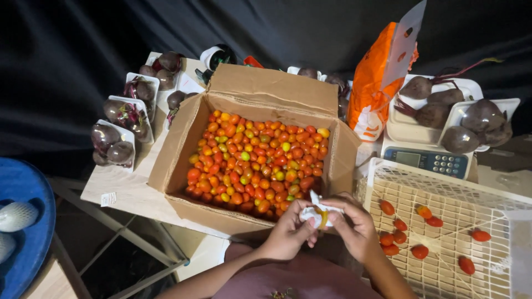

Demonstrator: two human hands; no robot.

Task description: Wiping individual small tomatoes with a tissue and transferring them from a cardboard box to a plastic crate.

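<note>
Black cloth backdrop behind a pale wooden table (130,191), dimly lit. At centre, an open cardboard box (183,152) filled with small red, orange and green cherry tomatoes (257,160). At the near edge of that box, both hands together over its rim: left hand (288,230) and right hand (354,227) pinching a piece of white tissue (317,213) between the fingertips, wrapped around something small and yellowish, hardly visible. Fingers of both hands closed on the tissue, thumbs pressing from the near side.

To the right, just beside the hands, a white plastic crate (443,188) with a grid floor, holding about ten loose red tomatoes (420,252) scattered well apart. Beyond it, farther right, a digital scale (429,160) bearing white foam trays of beetroots (432,102), some with long reddish stems. Between box and scale, an upright orange and white plastic bag (374,88).

To the left of the box, a row of white foam trays with wrapped beetroots (119,135), running from near left toward the far side. Behind the box, a tape dispenser (217,56), partly hidden by the flap. At the far left edge, a blue round tub (30,199) holding pale fruit in white foam netting (16,216). Near bottom, mauve clothing (299,279) of the person.
</note>
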